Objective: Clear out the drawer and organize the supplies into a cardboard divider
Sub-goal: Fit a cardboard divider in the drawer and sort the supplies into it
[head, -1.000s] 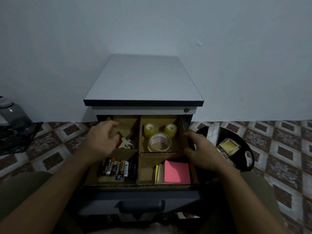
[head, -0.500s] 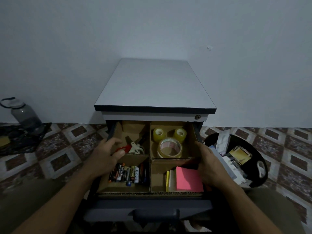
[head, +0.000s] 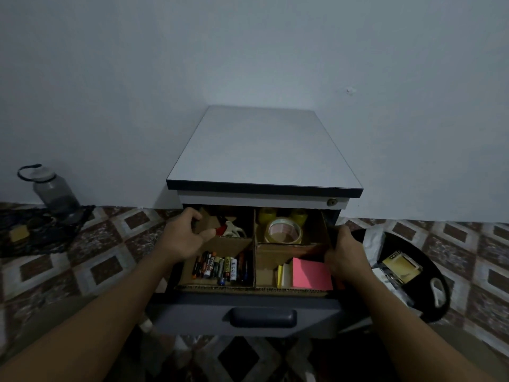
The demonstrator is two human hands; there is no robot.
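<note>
The grey drawer [head: 192, 318] of a small cabinet stands open with a four-part cardboard divider [head: 254, 249] inside. My left hand [head: 181, 235] grips the divider's left wall at the back. My right hand [head: 345, 252] grips its right wall. Several batteries [head: 223, 267] lie in the near left part. Pink and yellow sticky notes [head: 311, 274] fill the near right. Tape rolls [head: 283, 230] sit in the far right. A red and white tool [head: 230, 230] lies in the far left.
The cabinet top [head: 264, 150] is bare and stands against a white wall. A water bottle [head: 52, 191] stands on the tiled floor at the left. At the right a black round tray [head: 435, 299] holds paper and small items.
Both hands have closed onto the side walls of the divider. The view has shifted so the cabinet sits lower and further right in frame.
</note>
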